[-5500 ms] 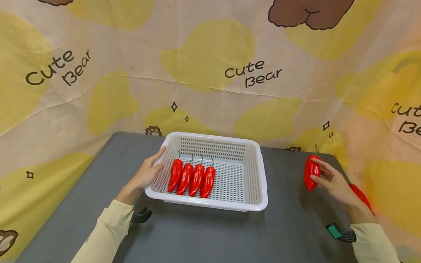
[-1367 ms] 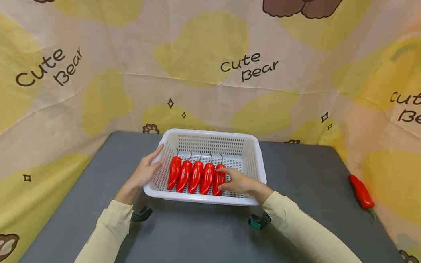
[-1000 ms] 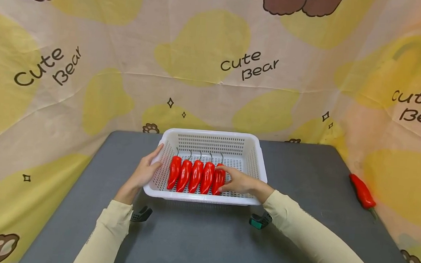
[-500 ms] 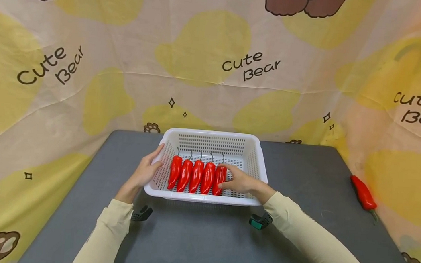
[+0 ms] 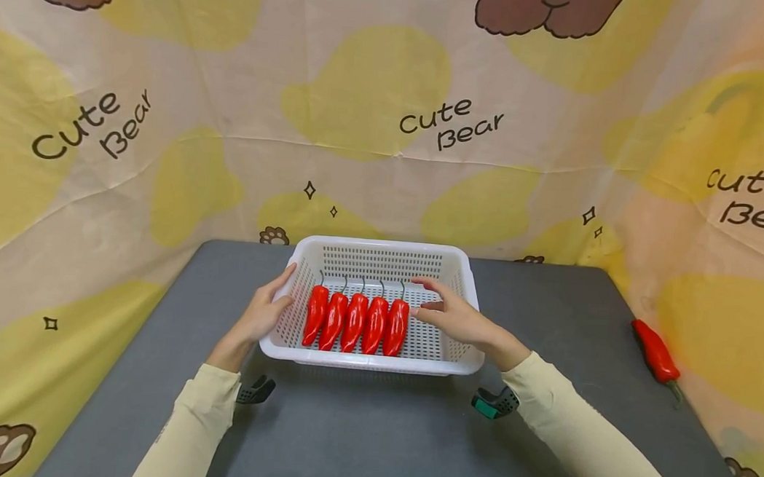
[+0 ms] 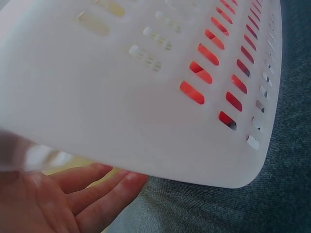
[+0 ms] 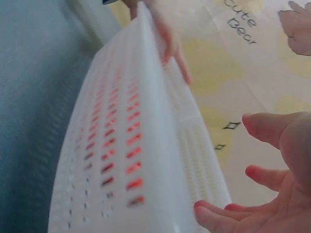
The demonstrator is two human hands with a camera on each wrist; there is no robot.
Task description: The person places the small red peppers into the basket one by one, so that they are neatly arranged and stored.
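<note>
Inside the white plastic basket [image 5: 381,365], several red chili peppers [image 5: 356,323] lie side by side with their stems toward the back wall. My left hand [image 5: 260,315] holds the basket's left rim; in the left wrist view its fingers [image 6: 104,199] lie along the rim's edge. Above the basket's right half, my right hand [image 5: 459,318] has its fingers spread and holds nothing. Its thumb tip is close to the rightmost pepper [image 5: 396,328]. Red shows through the basket's slots in both wrist views.
One more red chili pepper [image 5: 656,351] lies on the grey table [image 5: 370,435] near its right edge, stem toward the front. A printed cloth [image 5: 365,91] hangs behind the table and along both sides.
My right hand carried a pepper from the right into the basket, placing it at the row's right end. Since half a second ago it has let go and drawn back rightward. The left hand stays put.
</note>
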